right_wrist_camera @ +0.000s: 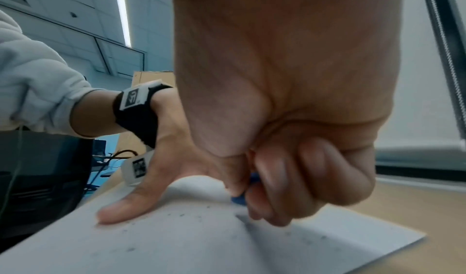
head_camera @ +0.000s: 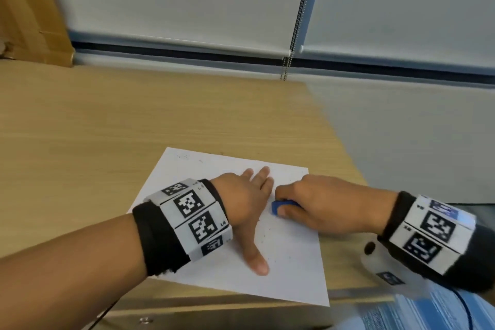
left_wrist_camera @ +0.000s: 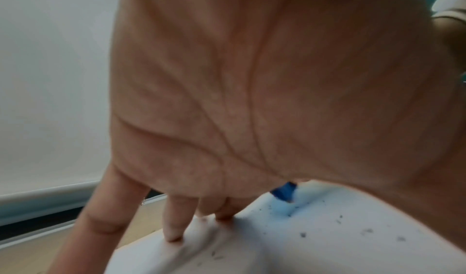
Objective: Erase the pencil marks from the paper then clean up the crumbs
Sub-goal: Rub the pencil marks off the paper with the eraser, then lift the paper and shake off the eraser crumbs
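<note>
A white sheet of paper (head_camera: 289, 270) lies near the front right corner of the wooden desk. Dark eraser crumbs (left_wrist_camera: 302, 235) are scattered over it. My left hand (head_camera: 249, 201) lies flat on the sheet with fingers spread and thumb stretched toward me, holding the paper (left_wrist_camera: 327, 248) down. Just to its right, my right hand (head_camera: 302, 201) grips a blue eraser (head_camera: 277, 207) between thumb and curled fingers and presses it onto the paper (right_wrist_camera: 176, 244). In the right wrist view only the tip of the eraser (right_wrist_camera: 238, 199) shows below the thumb. I see no clear pencil marks.
The light wooden desk (head_camera: 107, 128) stretches left and back from the sheet. A cardboard box (head_camera: 29, 8) stands at the far left. A roller blind with a bead chain (head_camera: 297, 21) hangs behind. The desk's right edge (head_camera: 345, 147) runs close to the paper.
</note>
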A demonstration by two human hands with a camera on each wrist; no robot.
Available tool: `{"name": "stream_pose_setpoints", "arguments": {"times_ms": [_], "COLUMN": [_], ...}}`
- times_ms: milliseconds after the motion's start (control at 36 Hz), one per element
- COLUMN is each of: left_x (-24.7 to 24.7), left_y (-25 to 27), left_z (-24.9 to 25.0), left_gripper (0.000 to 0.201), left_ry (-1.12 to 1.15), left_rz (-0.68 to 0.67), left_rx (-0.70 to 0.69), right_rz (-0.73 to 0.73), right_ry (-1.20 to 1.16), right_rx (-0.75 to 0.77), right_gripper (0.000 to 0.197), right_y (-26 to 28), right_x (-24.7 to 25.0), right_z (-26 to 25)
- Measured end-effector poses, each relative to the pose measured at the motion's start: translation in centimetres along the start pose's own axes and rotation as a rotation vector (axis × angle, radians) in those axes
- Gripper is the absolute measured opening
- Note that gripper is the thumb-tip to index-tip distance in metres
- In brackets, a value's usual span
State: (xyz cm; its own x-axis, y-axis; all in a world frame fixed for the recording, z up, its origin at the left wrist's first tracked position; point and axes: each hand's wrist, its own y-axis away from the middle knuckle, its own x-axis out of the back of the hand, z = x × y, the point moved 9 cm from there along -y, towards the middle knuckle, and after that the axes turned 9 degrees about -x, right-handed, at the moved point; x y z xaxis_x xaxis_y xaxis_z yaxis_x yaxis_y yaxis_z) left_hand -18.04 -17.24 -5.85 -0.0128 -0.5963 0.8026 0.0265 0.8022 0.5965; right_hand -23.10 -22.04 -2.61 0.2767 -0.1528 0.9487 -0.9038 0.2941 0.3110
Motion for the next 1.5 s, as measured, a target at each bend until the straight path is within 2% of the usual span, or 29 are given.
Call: {"name": "stream_pose_setpoints", "arguments": {"times_ms": [194,278,361,417,528,667,806,917,972,1055,1167,1278,1333,1389,1444,1500], "left_x": [-0.2,-0.1,-0.1,-0.9,-3.1,-3.4,-3.3,-3.0,-2.8,-2.5,-3.6,-5.3,-5.9,-6.2,-6.6,-6.8], "left_y": [1.2,2.3,4.0,5.1,6.5,6.8,6.7,7.4,8.1,9.4,11.1,12.4,12.7,12.7,12.5,12.1], "left_z": [-0.2,-0.8,-1.9,-3.1,-4.9,-5.3,-5.5,-6.4,-7.5,-9.7,-12.8,-14.3,-14.5,-14.5,-14.5,-14.4], "left_gripper": [0.146,0.141,0.132,0.124,0.118,0.117,0.121,0.115,0.108,0.091,0.076,0.071,0.077,0.087,0.094,0.101], "left_ry": [0.069,0.129,0.162,0.140,0.084,0.075,0.101,0.115,0.112,0.121,0.146,0.162,0.181,0.197,0.195,0.175], "left_rz": [0.032,0.088,0.146,0.132,0.052,0.068,0.060,0.079,0.097,0.131,0.115,0.064,0.055,0.056,0.050,0.049], "left_rx": [0.012,0.012,0.033,0.061,0.107,0.113,0.119,0.155,0.190,0.248,0.332,0.355,0.358,0.348,0.339,0.335], "right_rz": [0.177,0.255,0.338,0.300,0.095,0.163,0.022,0.145,0.201,0.202,0.131,0.107,0.195,0.290,0.252,0.144], "right_ry": [-0.256,-0.134,-0.097,-0.161,-0.153,-0.161,-0.185,-0.121,-0.111,-0.194,-0.244,-0.252,-0.150,-0.128,-0.141,-0.134], "right_rx": [-0.185,-0.238,-0.209,-0.202,-0.251,-0.268,-0.300,-0.380,-0.432,-0.482,-0.447,-0.457,-0.438,-0.335,-0.214,-0.143], "right_gripper": [0.011,0.013,0.018,0.018,0.028,0.031,0.030,0.011,0.011,0.015,0.011,0.013,0.014,0.008,0.009,0.030], "right_y": [1.1,1.9,3.4,4.0,3.9,4.1,3.2,0.0,-2.0,-5.1,-8.0,-8.4,-7.9,-7.2,-6.8,-6.6], "right_x": [3.5,4.0,4.6,3.7,-0.1,0.7,-0.1,4.9,6.7,7.3,5.8,4.8,5.9,7.1,6.6,5.0], "right_z": [5.4,5.8,4.3,3.3,2.0,2.4,2.5,6.9,9.5,12.5,13.8,14.6,13.9,11.5,8.3,5.6]}}
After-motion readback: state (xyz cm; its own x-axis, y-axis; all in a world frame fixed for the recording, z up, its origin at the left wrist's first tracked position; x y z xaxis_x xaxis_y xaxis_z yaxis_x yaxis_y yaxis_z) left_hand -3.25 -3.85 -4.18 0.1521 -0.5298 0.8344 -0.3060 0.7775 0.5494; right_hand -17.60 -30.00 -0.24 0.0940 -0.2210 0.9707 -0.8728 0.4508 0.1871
